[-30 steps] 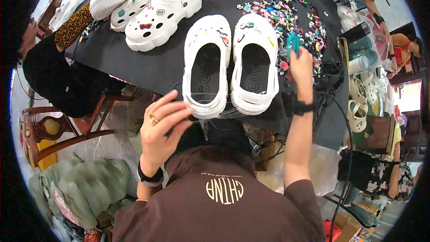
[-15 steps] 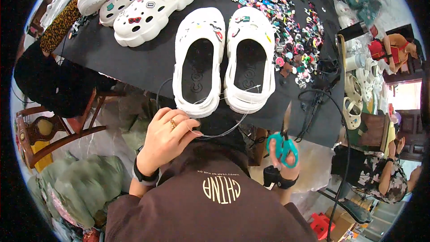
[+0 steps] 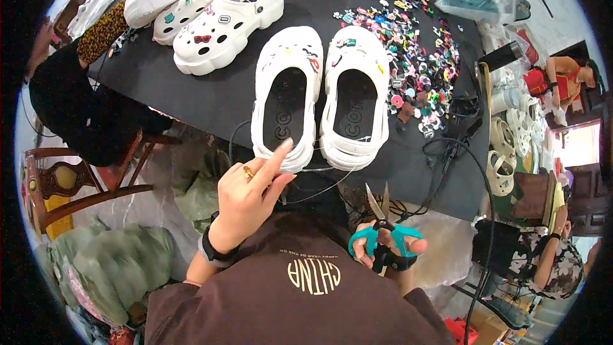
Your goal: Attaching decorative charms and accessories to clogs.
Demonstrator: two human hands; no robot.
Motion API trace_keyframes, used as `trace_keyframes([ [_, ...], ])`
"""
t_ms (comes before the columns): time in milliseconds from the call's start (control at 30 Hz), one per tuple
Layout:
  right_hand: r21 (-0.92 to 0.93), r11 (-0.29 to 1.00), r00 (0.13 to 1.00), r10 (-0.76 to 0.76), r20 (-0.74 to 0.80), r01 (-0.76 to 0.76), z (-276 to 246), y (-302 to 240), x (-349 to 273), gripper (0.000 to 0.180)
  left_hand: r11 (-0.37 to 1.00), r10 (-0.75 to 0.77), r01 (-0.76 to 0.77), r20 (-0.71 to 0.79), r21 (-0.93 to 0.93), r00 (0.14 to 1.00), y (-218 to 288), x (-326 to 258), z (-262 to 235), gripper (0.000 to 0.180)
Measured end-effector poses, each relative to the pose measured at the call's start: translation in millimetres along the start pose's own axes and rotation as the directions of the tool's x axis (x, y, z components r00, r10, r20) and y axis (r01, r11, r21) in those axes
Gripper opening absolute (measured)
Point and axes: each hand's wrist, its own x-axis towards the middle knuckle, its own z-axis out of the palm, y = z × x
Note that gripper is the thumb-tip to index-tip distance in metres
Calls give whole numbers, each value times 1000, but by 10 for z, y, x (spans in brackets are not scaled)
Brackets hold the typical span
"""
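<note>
A pair of white clogs stands side by side at the table's near edge, toes pointing away. Small charms dot the uppers of the left clog (image 3: 284, 48) and the right clog (image 3: 354, 37). A thin clear string (image 3: 322, 190) loops between their heels and hangs in front. My left hand (image 3: 246, 199) is open at the left clog's heel, index finger stretched over its rim and thumb apart. Lower right, my right hand (image 3: 363, 257) grips teal-handled scissors (image 3: 382, 222). Their blades are spread and point away from me, short of the clogs.
Loose colourful charms (image 3: 418, 67) cover the table right of the clogs. More white clogs (image 3: 220, 35) stand at the far left. A black cable (image 3: 490, 204) hangs along the right edge. A wooden chair (image 3: 96, 182) is at left; people sit at right.
My left hand has let go of the string and moved its index finger up to the left clog's heel. The scissors have moved left and lower, and their blades have opened.
</note>
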Motion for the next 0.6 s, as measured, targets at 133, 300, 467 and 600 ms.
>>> trace_keyframes([
  [133,-104,987,980,135,149,-120,-73,-152,148,107,993,-92,89,-43,-72,995,25,-12,72,74],
  [300,-23,987,939,159,306,-160,-75,-260,391,96,979,-114,98,-79,-176,990,12,-33,110,90],
  [467,-120,979,943,190,273,-163,-140,-297,408,99,946,-212,191,-55,-262,976,30,-44,84,97],
  [600,-165,976,970,168,174,-140,-96,-360,465,96,949,-217,196,-63,-248,974,52,-40,65,97],
])
